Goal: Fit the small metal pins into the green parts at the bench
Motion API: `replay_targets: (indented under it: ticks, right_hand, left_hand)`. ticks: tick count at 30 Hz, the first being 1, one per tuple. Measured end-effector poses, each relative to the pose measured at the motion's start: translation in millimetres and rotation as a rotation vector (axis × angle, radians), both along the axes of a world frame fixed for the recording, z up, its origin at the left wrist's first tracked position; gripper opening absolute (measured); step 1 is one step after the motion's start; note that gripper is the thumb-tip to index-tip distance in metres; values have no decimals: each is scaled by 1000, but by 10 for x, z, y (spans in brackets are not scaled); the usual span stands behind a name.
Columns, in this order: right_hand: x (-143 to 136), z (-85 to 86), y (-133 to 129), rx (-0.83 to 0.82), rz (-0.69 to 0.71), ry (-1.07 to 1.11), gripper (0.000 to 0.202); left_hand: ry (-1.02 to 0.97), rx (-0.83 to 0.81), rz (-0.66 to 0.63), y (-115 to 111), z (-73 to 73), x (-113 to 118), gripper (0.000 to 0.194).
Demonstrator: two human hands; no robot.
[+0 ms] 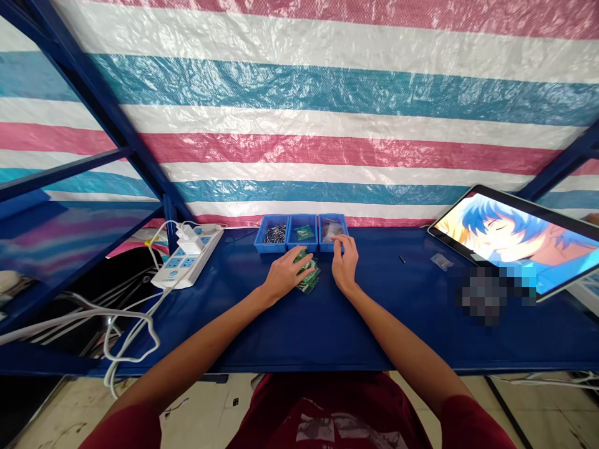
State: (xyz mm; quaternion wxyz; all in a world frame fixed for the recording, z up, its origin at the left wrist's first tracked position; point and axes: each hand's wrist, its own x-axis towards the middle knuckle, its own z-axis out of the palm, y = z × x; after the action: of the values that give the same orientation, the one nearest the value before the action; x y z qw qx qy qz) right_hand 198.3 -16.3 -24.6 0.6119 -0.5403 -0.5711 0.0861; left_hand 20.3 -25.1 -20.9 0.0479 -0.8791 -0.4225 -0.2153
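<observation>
My left hand lies over a small pile of green circuit-board-like pieces on the blue table, its fingers spread and touching the pile. Part of the pile is hidden beneath the fingers. My right hand is at the front edge of the right blue bin, which holds clear plastic bags. Its fingers are bent but apart, and I see nothing between them. The middle bin holds more green pieces. Small dark and silvery metal parts fill the left bin.
A white power strip with plugs and loose white cables lies at the left. To the right are a small dark part, a clear bag, a blurred-out object and a lit tablet screen. Striped sheeting hangs behind.
</observation>
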Motion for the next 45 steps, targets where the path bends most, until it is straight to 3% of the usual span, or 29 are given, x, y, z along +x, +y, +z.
replay_targets:
  ticks: [5, 10, 13, 19, 24, 31, 34, 37, 40, 45]
  right_hand:
    - [10, -1, 5, -1, 10, 10, 29]
    - [1, -9, 9, -11, 9, -3, 29]
    - [4, -8, 15, 2, 15, 7, 28]
    - [34, 15, 21, 32, -12, 35, 27]
    - [28, 33, 10, 37, -10, 31, 27]
    - [30, 45, 10, 73, 2, 51, 26]
    - [39, 40, 14, 84, -2, 58, 25]
    - [44, 38, 17, 77, 0, 65, 25]
    - [39, 38, 16, 73, 4, 73, 25]
    - [24, 40, 12, 66, 8, 73, 25]
  left_hand:
    - [126, -83, -115, 16, 64, -56, 44]
    - [286, -369, -228, 6, 199, -208, 72]
    - [327, -434, -220, -22, 193, -216, 81]
    - [336, -247, -10, -158, 16, 18, 77]
    - [329, -127, 207, -148, -20, 217, 73]
    - [253, 37, 206, -89, -88, 260, 70]
    - [202, 96, 173, -69, -22, 215, 66]
    - [91, 126, 214, 131, 156, 155, 52]
    - [63, 87, 227, 549, 342, 108, 38]
    - [380, -96, 159, 1239, 425, 162, 40]
